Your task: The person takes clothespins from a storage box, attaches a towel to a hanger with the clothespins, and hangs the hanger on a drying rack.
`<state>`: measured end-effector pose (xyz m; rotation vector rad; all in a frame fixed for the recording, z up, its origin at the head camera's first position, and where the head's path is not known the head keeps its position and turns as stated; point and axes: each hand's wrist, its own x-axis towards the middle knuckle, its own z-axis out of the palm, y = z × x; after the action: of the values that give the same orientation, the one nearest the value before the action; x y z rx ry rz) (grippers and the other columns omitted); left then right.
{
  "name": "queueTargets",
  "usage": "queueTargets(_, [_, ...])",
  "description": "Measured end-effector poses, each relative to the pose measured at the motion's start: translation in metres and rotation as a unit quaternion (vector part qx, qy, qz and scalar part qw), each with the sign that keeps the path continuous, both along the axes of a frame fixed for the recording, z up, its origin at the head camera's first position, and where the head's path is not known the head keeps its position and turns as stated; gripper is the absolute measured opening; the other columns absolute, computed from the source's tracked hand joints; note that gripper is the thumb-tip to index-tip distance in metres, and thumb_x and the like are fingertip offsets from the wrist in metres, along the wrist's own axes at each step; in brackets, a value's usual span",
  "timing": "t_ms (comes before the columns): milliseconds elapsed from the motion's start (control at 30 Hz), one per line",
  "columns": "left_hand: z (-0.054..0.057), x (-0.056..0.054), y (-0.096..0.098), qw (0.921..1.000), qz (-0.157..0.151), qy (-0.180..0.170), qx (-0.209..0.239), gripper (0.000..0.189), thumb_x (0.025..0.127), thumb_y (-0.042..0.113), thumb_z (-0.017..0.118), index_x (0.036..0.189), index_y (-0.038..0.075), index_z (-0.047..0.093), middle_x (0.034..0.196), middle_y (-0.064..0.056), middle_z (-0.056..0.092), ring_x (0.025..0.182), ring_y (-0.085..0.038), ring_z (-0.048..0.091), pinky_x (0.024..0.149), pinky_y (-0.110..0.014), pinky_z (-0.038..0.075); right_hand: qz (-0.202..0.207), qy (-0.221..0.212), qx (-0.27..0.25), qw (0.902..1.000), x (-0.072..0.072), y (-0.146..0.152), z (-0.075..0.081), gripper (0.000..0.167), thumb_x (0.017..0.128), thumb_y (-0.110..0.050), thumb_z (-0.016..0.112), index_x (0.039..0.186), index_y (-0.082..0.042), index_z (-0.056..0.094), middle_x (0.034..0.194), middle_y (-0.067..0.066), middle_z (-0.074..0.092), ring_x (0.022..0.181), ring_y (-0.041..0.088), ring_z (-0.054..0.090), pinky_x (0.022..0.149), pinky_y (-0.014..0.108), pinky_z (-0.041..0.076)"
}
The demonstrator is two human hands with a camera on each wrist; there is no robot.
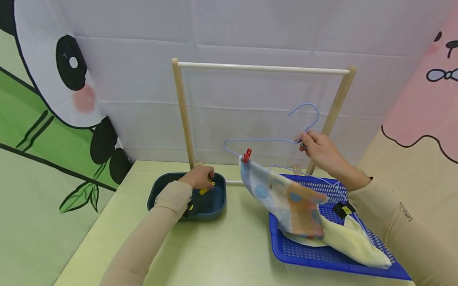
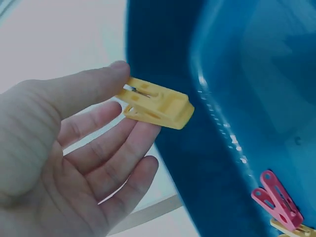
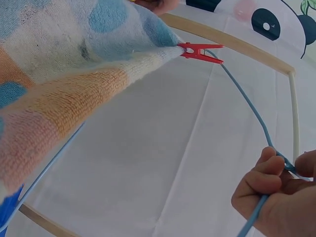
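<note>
My left hand (image 1: 199, 177) is over the dark blue bin (image 1: 153, 192). In the left wrist view it pinches a yellow clothespin (image 2: 163, 106) between thumb and fingers. A pink clothespin (image 2: 279, 200) lies inside the bin, with a yellow one partly under it. My right hand (image 1: 319, 148) grips the light blue hanger (image 1: 261, 139) just below its hook and holds it raised. A red clothespin (image 1: 247, 155) fastens one corner of a patterned towel (image 1: 280, 191) to the hanger's left end. The towel droops at a slant over the blue basket (image 1: 285, 255).
A pale yellow cloth (image 1: 346, 242) lies in the basket beside another hanger and a black clip (image 1: 341, 210). Behind stands a rack with wooden posts (image 1: 183, 112) and a white top bar (image 1: 263, 68). A white curtain (image 1: 256, 26) hangs at the back.
</note>
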<state>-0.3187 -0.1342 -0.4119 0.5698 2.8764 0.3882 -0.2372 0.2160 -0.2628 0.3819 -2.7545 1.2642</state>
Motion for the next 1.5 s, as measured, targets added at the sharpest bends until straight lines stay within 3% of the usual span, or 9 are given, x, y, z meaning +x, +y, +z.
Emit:
queueTargets(133, [0.008, 0.006, -0.001, 0.9995, -0.004, 0.018, 0.024, 0.034, 0.081, 0.016, 0.075, 0.109, 0.001, 0.064, 0.093, -0.009, 0.059, 0.090, -0.025, 0.051, 0.077, -0.037, 0.048, 0.001, 0.013, -0.005, 0.9999, -0.001, 0.002, 0.004, 0.049, 0.104, -0.036, 0.028, 0.110, 0.001, 0.059, 0.088, 0.011, 0.056, 0.071, 0.021, 0.047, 0.059, 0.027, 0.038])
queueTargets(300, [0.016, 0.012, -0.003, 0.9976, -0.036, 0.033, 0.048, 0.030, 0.081, 0.014, 0.074, 0.106, -0.001, 0.067, 0.093, -0.010, 0.063, 0.089, -0.025, 0.052, 0.076, -0.036, 0.049, -0.002, 0.018, -0.017, 0.9997, -0.001, 0.002, 0.008, 0.048, 0.104, -0.036, 0.029, 0.109, 0.001, 0.059, 0.089, 0.009, 0.056, 0.073, 0.019, 0.049, 0.061, 0.026, 0.041])
queueTargets(500, [0.024, 0.020, -0.004, 0.9948, -0.067, 0.016, 0.074, 0.030, 0.081, 0.015, 0.074, 0.107, 0.000, 0.067, 0.088, -0.005, 0.064, 0.087, -0.022, 0.049, 0.075, -0.035, 0.045, -0.012, 0.025, -0.032, 0.9991, 0.000, 0.001, 0.012, 0.046, 0.104, -0.035, 0.030, 0.107, 0.001, 0.060, 0.086, 0.008, 0.055, 0.072, 0.022, 0.047, 0.060, 0.026, 0.039])
queueTargets(767, [0.040, 0.029, 0.001, 0.9885, -0.106, -0.016, 0.106, 0.032, 0.084, 0.015, 0.072, 0.111, 0.002, 0.064, 0.094, -0.003, 0.068, 0.087, -0.019, 0.061, 0.080, -0.036, 0.050, 0.013, 0.006, -0.022, 0.9996, 0.000, 0.002, 0.007, 0.050, 0.104, -0.037, 0.028, 0.109, 0.002, 0.059, 0.088, 0.011, 0.055, 0.070, 0.021, 0.047, 0.059, 0.026, 0.038])
queueTargets(1033, [0.052, 0.037, 0.013, 0.9855, -0.117, -0.025, 0.120, 0.030, 0.085, 0.016, 0.071, 0.114, 0.010, 0.064, 0.103, -0.002, 0.068, 0.093, -0.016, 0.064, 0.082, -0.033, 0.050, 0.017, -0.024, -0.016, 0.9994, -0.002, 0.000, 0.001, 0.050, 0.104, -0.038, 0.029, 0.111, 0.002, 0.060, 0.083, 0.008, 0.052, 0.065, 0.015, 0.042, 0.057, 0.026, 0.035])
queueTargets(1133, [0.056, 0.041, 0.017, 0.9825, -0.125, -0.031, 0.134, 0.032, 0.086, 0.017, 0.071, 0.116, 0.008, 0.063, 0.107, -0.004, 0.067, 0.096, -0.017, 0.064, 0.083, -0.032, 0.050, 0.018, -0.033, -0.016, 0.9992, -0.003, -0.001, -0.001, 0.049, 0.104, -0.037, 0.031, 0.110, 0.002, 0.061, 0.079, 0.007, 0.051, 0.061, 0.014, 0.040, 0.055, 0.026, 0.033])
queueTargets(1333, [0.063, 0.049, 0.028, 0.9692, -0.153, -0.060, 0.184, 0.028, 0.085, 0.011, 0.071, 0.112, 0.006, 0.064, 0.106, -0.005, 0.066, 0.096, -0.017, 0.064, 0.082, -0.028, 0.050, 0.030, -0.046, -0.011, 0.9984, -0.004, -0.002, -0.005, 0.048, 0.104, -0.035, 0.033, 0.109, 0.002, 0.063, 0.076, 0.005, 0.050, 0.061, 0.015, 0.039, 0.054, 0.027, 0.032])
queueTargets(1500, [0.066, 0.056, 0.040, 0.9630, -0.175, -0.065, 0.194, 0.029, 0.084, 0.011, 0.071, 0.112, 0.004, 0.064, 0.106, -0.005, 0.065, 0.094, -0.015, 0.063, 0.081, -0.026, 0.050, 0.039, -0.044, -0.014, 0.9982, -0.003, -0.004, -0.006, 0.048, 0.104, -0.034, 0.034, 0.109, 0.004, 0.063, 0.072, 0.004, 0.049, 0.058, 0.013, 0.038, 0.055, 0.027, 0.032])
